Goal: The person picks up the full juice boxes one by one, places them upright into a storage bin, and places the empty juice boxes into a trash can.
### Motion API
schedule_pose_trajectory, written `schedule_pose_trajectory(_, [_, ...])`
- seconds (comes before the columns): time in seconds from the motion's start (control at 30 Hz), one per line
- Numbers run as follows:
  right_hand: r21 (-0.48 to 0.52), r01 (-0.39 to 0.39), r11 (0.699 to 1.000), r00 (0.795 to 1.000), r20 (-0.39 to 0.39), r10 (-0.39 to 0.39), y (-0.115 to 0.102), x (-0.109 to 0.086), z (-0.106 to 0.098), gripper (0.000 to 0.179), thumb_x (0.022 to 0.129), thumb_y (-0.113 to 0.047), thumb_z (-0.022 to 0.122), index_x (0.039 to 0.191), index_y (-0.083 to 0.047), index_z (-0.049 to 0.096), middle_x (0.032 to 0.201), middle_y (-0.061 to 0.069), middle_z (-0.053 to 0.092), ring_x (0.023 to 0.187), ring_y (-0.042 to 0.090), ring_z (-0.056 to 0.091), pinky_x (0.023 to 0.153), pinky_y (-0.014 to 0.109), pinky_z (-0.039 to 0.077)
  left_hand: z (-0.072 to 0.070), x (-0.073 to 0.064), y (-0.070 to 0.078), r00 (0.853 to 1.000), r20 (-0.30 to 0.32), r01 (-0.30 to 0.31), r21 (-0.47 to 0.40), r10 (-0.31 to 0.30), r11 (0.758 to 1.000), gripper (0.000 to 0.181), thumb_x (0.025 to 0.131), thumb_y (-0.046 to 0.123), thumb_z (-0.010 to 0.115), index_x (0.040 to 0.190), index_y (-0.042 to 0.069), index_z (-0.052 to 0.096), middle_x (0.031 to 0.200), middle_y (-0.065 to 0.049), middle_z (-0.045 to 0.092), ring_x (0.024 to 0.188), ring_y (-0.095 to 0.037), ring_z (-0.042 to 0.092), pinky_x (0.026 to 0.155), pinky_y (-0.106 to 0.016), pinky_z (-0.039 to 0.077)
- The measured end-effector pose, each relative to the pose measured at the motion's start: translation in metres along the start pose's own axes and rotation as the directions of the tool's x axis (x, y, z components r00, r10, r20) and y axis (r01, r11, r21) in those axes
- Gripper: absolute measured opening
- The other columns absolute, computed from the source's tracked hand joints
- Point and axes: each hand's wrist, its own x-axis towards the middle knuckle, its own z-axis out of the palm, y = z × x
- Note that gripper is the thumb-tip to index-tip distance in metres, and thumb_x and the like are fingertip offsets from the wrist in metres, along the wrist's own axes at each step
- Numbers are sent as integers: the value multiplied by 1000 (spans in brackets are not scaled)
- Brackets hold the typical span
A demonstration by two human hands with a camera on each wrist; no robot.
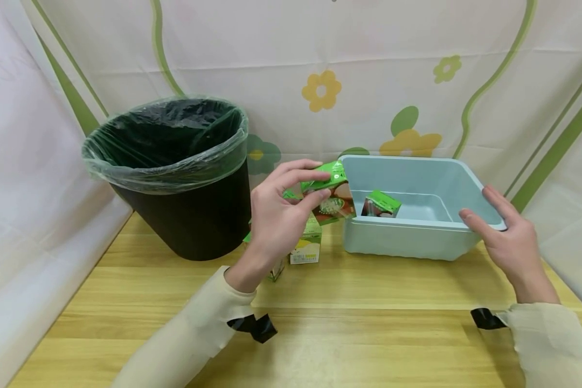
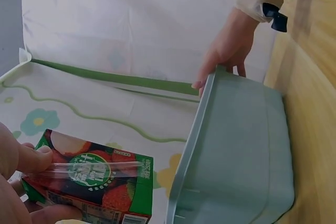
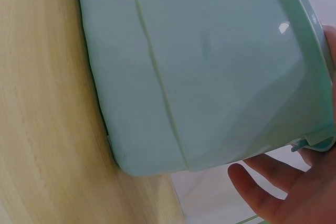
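My left hand [image 1: 283, 213] pinches a red and green juice carton [image 1: 333, 195] between thumb and fingers, raised at the left edge of the light blue plastic bin [image 1: 407, 237]. Close up in the left wrist view, that carton [image 2: 94, 177] has a clear straw in a wrapper along its side. My right hand [image 1: 511, 240] grips the bin's right rim, its thumb over the edge. Inside the bin lies another juice carton [image 1: 380, 205] with a green top. Below and behind my left hand, more cartons stand on the table, among them a yellow-green one [image 1: 306, 242]; the hand partly hides them.
A black trash can [image 1: 189, 221] with a translucent green liner [image 1: 170, 178] stands at the back left. The wooden table [image 1: 349, 334] meets a flower-patterned cloth [image 1: 281, 81] behind, and pale cloth hangs on both sides.
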Motion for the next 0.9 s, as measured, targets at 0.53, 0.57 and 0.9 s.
schedule_pose_trajectory(0.53, [7, -6, 1000, 1000, -1, 6, -1, -1, 0, 78, 104, -45, 65, 169, -36, 24, 171, -34, 15, 168, 16, -2, 134, 57, 0, 39, 28, -5, 1000, 1, -12, -75, 12, 997, 20, 92, 9, 83, 112, 10, 84, 131, 0, 72, 112, -8, 69, 59, -19, 52])
schedule_pose_trajectory(0.57, [6, -8, 1000, 1000, -1, 8, -1, -1, 0, 77, 104, -45, 65, 169, -37, 24, 171, -34, 15, 168, 15, -1, 135, 56, 0, 42, 29, -7, 1000, 3, -7, -65, 7, 998, 20, 92, 10, 83, 112, 11, 84, 131, 1, 72, 103, -8, 71, 55, -19, 47])
schedule_pose_trajectory(0.9, [11, -2, 1000, 1000, -5, 3, -1, -2, 0, 76, 104, -45, 65, 169, -37, 26, 170, -35, 17, 168, 12, 0, 136, 48, 1, 72, 43, -22, 997, 54, 48, 49, -50, 998, 19, 91, 12, 85, 109, 15, 84, 128, 4, 75, 125, -11, 68, 97, -23, 53])
